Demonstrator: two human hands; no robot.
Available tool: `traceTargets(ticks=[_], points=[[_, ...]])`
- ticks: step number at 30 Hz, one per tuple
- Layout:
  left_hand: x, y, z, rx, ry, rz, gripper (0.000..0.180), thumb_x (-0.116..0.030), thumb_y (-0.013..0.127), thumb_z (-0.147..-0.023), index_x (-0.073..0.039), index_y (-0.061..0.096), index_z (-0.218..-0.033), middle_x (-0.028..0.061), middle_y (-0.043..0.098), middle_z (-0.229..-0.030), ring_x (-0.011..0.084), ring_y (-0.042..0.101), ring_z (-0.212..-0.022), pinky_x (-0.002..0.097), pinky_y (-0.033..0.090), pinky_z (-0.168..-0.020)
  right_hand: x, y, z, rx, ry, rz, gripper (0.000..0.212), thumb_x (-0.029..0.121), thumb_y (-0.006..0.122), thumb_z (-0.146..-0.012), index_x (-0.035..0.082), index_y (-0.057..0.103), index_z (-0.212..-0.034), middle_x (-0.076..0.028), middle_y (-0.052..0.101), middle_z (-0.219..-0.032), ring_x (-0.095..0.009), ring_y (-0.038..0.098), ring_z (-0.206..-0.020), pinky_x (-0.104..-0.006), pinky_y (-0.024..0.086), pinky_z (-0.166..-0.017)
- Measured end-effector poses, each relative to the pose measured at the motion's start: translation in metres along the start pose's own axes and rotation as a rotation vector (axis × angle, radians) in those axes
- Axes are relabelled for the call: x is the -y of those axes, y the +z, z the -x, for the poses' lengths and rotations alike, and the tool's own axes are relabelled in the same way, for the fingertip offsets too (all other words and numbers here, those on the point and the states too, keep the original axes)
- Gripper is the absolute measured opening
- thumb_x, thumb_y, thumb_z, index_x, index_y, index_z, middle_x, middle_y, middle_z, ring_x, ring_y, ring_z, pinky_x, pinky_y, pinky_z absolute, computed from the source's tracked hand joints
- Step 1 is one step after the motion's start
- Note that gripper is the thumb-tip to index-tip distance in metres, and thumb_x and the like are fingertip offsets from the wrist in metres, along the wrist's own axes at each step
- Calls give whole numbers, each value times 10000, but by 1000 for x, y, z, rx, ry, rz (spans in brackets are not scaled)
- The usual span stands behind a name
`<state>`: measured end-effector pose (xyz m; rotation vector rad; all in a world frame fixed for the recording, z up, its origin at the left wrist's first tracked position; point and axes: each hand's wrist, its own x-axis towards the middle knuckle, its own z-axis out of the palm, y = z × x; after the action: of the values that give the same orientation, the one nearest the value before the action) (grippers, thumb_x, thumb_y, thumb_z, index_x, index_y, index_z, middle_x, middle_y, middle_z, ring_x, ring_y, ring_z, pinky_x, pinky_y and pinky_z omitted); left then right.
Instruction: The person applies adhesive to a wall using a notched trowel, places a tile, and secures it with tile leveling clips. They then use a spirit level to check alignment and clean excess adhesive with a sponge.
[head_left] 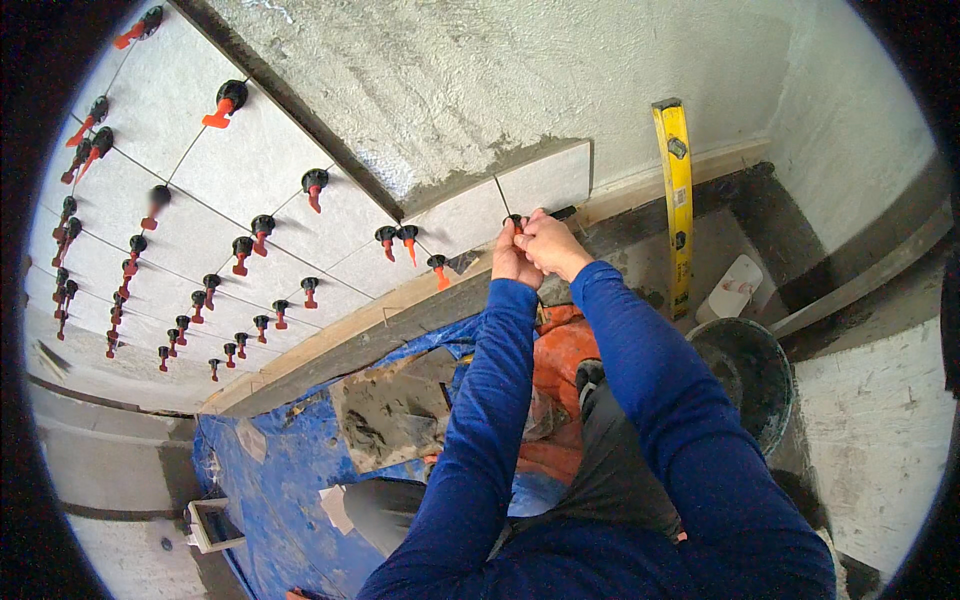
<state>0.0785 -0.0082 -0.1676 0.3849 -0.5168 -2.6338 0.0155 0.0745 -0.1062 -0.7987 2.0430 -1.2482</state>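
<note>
Both my hands are together at the bottom row of wall tiles. My left hand (511, 264) and my right hand (554, 246) close their fingers around a black-and-red tile leveling clip (516, 222). That clip sits at the joint between a tile (450, 217) and a short cut tile (550, 180). My fingers hide most of it. Beside my right hand a short black piece (563, 213) shows; I cannot tell what it is. More leveling clips (438, 268) stand in the joints to the left, several of them across the tiled wall (350, 255).
A wooden batten (335, 345) runs under the tiles. At right, a yellow spirit level (676, 200) leans on the wall, near a white flat piece (735, 288) and a dark bucket (787, 400). Blue sheeting (290, 500) and a mortar-smeared board (390, 405) lie below left.
</note>
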Motion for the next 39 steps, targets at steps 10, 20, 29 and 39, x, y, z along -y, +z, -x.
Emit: traceTargets(ticks=[10, 20, 29, 39], points=[[1, -9, -20, -152, 6, -29, 396, -356, 487, -1057, -4, 642, -1151, 141, 719, -1089, 318, 681, -1026, 471, 530, -961, 3, -3, 2, -21, -97, 335, 386, 343, 625, -915, -21, 700, -1020, -250, 699, -1079, -429, 665, -1025, -503, 538, -884], [-3, 17, 5, -420, 37, -287, 248, -351, 547, -1041, -124, 624, -1105, 97, 710, -1120, 248, 667, -1057, 449, 532, -912, 0, -29, 12, -391, -95, 335, 301, 284, 759, -840, -14, 717, -828, -192, 694, -721, -370, 702, -701, -478, 553, -668], [-7, 30, 25, -385, 35, -208, 277, -362, 600, -1031, -132, 588, -1184, 39, 719, -1112, 189, 657, -987, 389, 538, -848, -10, -43, 0, -752, -119, 170, 641, 86, 753, -737, -87, 537, -1316, -289, 592, -1294, -433, 562, -1234, -461, 455, -1048], [-13, 14, 17, -337, -46, -105, 241, -370, 522, -1063, -150, 603, -1121, 13, 682, -1009, 185, 613, -917, 387, 515, -868, -9, -42, 1, -802, -176, 181, 713, 113, 780, -716, -82, 505, -1345, -269, 562, -1290, -434, 554, -1216, -459, 456, -1049]])
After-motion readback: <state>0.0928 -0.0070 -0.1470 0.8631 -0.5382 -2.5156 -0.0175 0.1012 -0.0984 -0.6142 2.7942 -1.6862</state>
